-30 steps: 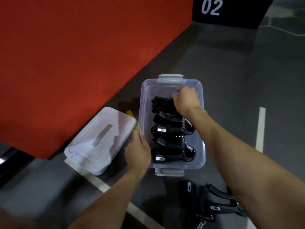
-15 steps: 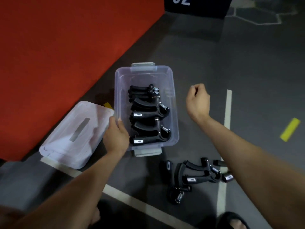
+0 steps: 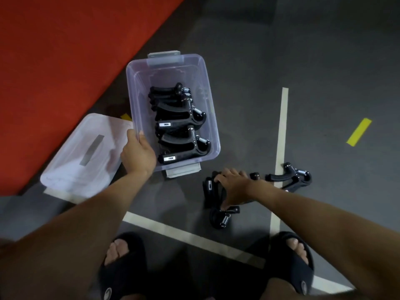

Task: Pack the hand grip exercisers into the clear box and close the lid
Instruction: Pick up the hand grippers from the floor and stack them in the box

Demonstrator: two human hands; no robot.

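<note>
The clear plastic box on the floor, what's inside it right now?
Inside the clear plastic box lie black hand grip exercisers, at least three, stacked along its length. Anything beneath them is covered.

Dark grey concrete-like floor (image 3: 281, 50) filled most of the view. A large red mat (image 3: 65, 61) covered the upper left, its edge running diagonally. White painted floor lines (image 3: 282, 126) ran one away from the camera at right and one diagonally across the near floor, the two meeting near the bottom right. A short yellow tape strip (image 3: 359, 131) lay tilted on the floor at far right, well apart from the white lines. A second small yellow tape piece (image 3: 126, 117) showed near the mat edge. Two black slide sandals (image 3: 121, 271) on the person's feet stood at the bottom, toes visible.
</note>
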